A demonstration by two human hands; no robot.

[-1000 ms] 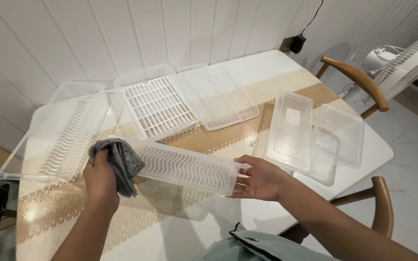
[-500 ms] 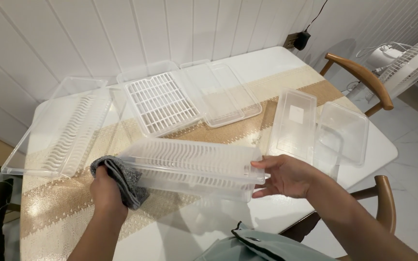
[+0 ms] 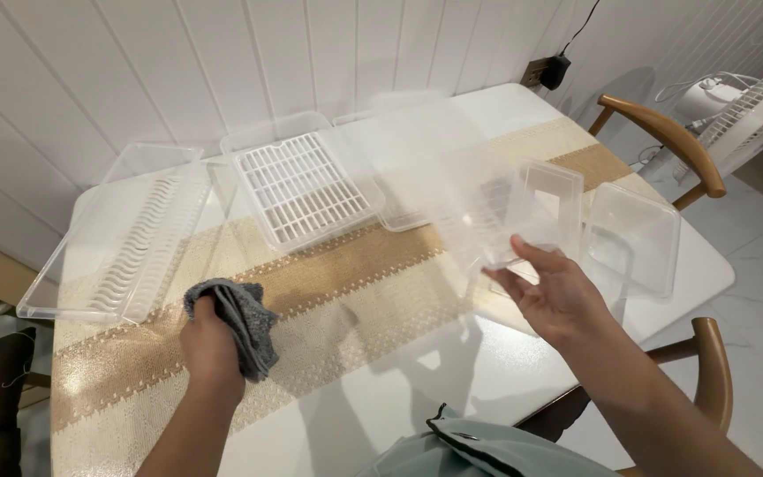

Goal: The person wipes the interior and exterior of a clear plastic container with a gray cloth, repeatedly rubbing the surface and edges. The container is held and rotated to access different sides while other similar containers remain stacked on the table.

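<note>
The right hand pinched one end of a clear plastic tray, blurred and tilted above the table. It looked light, stiff and slippery, best gripped at its rim. The left hand was closed around a soft grey cloth, beside a white grid rack.

Home dining area, white table with woven runner, wooden chairs, panelled wall, fan
</note>
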